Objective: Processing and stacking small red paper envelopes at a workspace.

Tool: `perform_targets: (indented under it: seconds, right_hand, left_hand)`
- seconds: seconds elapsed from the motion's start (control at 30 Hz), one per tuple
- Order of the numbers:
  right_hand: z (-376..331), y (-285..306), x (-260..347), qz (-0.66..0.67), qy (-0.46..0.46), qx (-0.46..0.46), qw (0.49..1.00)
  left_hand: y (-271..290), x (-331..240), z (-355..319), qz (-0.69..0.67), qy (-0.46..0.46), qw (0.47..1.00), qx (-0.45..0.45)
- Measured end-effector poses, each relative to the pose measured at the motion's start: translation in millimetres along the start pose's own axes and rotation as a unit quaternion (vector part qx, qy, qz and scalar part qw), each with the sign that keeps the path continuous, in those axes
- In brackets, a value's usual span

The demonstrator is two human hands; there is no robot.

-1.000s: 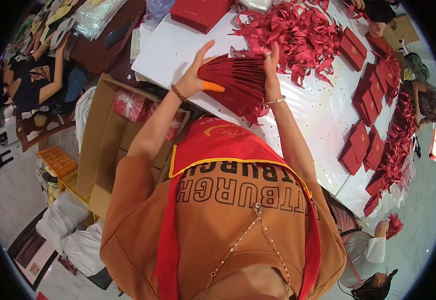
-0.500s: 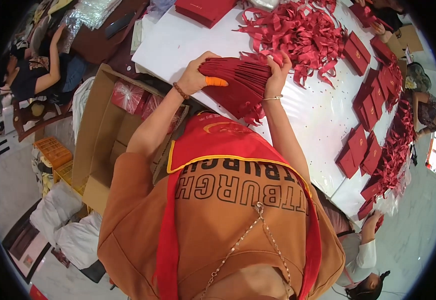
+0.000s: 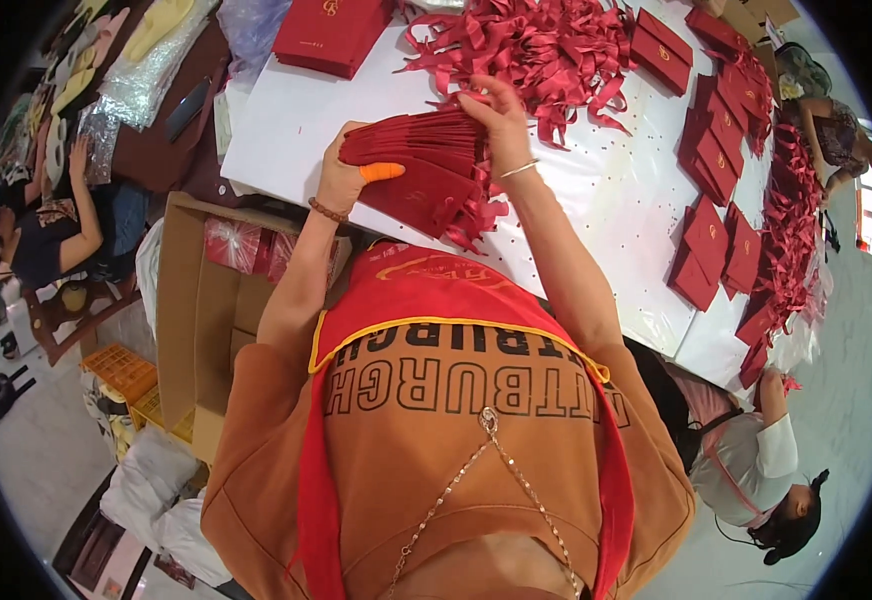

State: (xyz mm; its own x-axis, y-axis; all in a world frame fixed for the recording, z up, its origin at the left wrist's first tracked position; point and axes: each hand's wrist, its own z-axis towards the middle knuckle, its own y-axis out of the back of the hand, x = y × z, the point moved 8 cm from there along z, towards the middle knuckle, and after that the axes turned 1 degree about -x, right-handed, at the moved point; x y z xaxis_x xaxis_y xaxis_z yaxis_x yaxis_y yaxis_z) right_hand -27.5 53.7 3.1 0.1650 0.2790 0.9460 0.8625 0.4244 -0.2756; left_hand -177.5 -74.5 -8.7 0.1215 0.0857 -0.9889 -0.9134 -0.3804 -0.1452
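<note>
A fanned stack of flat red paper gift bags [image 3: 421,185] rests near the table's close edge, with gold marks on the front. My left hand [image 3: 341,180] grips its left side, an orange wrap round the thumb lying on top. At the stack's upper right edge is my right hand [image 3: 501,125], fingers apart and palm turned toward the bags; no bag shows in its grasp. Red ribbons [image 3: 476,222] hang out below the stack's right side. Just beyond my right hand lies a large heap of loose red ribbons [image 3: 546,60].
Another pile of red bags [image 3: 331,40] lies on the white table [image 3: 276,130] at far left. More bags [image 3: 711,150] and ribbons [image 3: 796,230] line the right side. An open cardboard box [image 3: 186,300] stands at my left. Other people sit left and right.
My right hand has let go of the stack's right edge, its fingers now spread. My left hand still grips the bags. The whole view has shifted somewhat.
</note>
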Motion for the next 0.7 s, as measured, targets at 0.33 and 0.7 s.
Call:
perform_targets:
  seconds: [0.33, 0.7]
  right_hand:
    - [7.7, -28.6, 27.3, -0.174, 0.057, 0.26, 0.948]
    - [-50.0, 4.9, -26.1, -0.477, 0.169, 0.21, 0.836]
  left_hand:
    - [-3.4, 2.7, 15.2, -0.009, 0.007, 1.0, 0.012]
    - [-4.8, 3.8, 14.2, -0.036, -0.005, 0.999, 0.016]
